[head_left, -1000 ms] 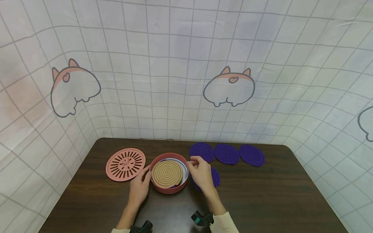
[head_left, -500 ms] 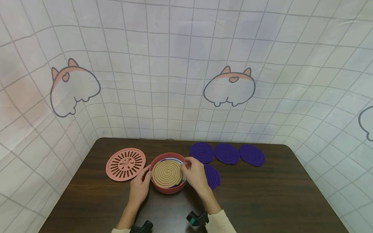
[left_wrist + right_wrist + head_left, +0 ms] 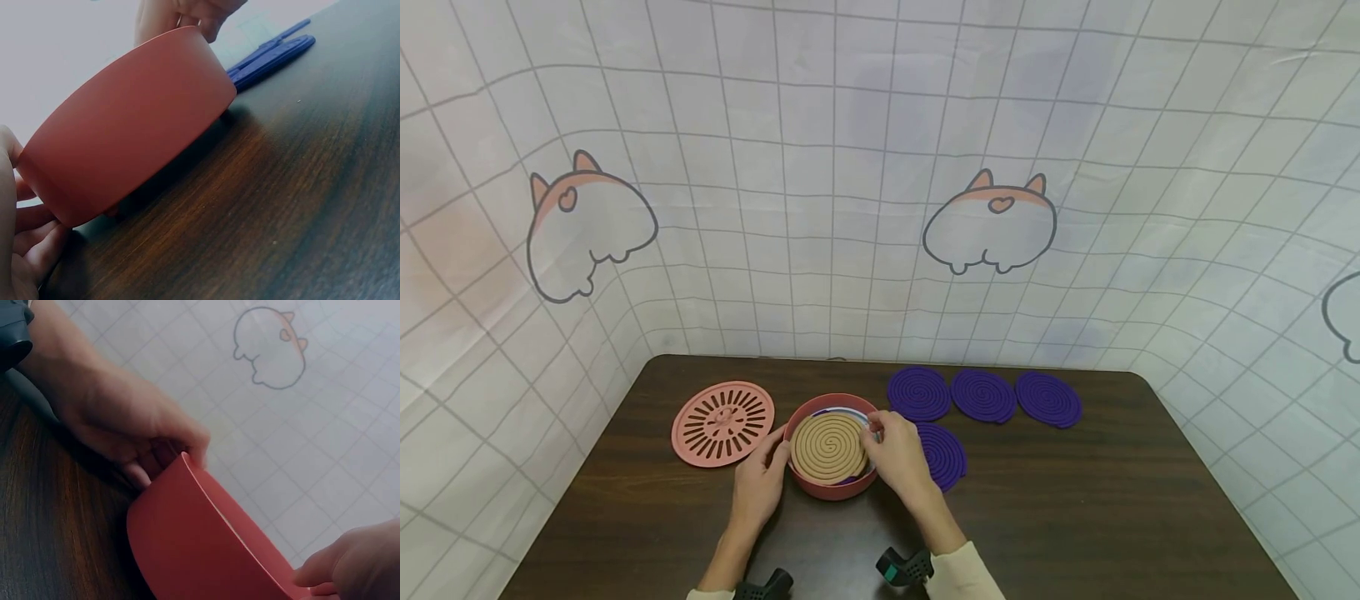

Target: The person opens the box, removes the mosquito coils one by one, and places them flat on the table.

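Curled against the near-left wall of the round red plastic bowl [image 3: 831, 483], the left hand [image 3: 762, 487] steadies it at lower centre of the frame. Opposite, the right hand [image 3: 897, 457] pinches the bowl's far-right rim beside the tan spiral coil [image 3: 829, 447] inside. Behind lie the pink slotted lid [image 3: 723, 422] and purple spiral coils [image 3: 983, 396].

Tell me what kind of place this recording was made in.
Probably a staged tabletop booth, not a lived-in room: a dark wooden table enclosed by a cartoon-printed grid backdrop, with purple coils laid in a neat row.
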The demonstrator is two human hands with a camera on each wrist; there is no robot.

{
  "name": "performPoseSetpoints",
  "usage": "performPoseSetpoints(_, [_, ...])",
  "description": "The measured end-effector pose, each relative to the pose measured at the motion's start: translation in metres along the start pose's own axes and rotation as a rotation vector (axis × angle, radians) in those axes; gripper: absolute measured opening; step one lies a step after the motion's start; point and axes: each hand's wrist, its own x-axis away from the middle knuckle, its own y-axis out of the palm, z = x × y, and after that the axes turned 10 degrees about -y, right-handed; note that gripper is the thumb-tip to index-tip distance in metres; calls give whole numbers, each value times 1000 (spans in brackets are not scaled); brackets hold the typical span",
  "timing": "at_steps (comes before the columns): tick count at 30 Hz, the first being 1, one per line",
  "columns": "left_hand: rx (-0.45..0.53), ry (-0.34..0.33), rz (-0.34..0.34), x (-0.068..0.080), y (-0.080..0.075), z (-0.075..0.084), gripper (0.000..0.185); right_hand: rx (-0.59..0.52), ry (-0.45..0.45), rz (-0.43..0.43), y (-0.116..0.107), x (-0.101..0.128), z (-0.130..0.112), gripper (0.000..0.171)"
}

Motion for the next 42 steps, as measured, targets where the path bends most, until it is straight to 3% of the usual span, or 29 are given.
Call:
performPoseSetpoints(7, [-6,-14,-5,0,0,0,44,100,-28,-42,6,2,0,24])
performPoseSetpoints(18, [-5,4,5,0,0,-2,43,209,-75,-37,10,2,-2,18])
performPoseSetpoints(42, [-6,-8,10,-1,1,-1,42,219,-120,-22,7,3,-10,9])
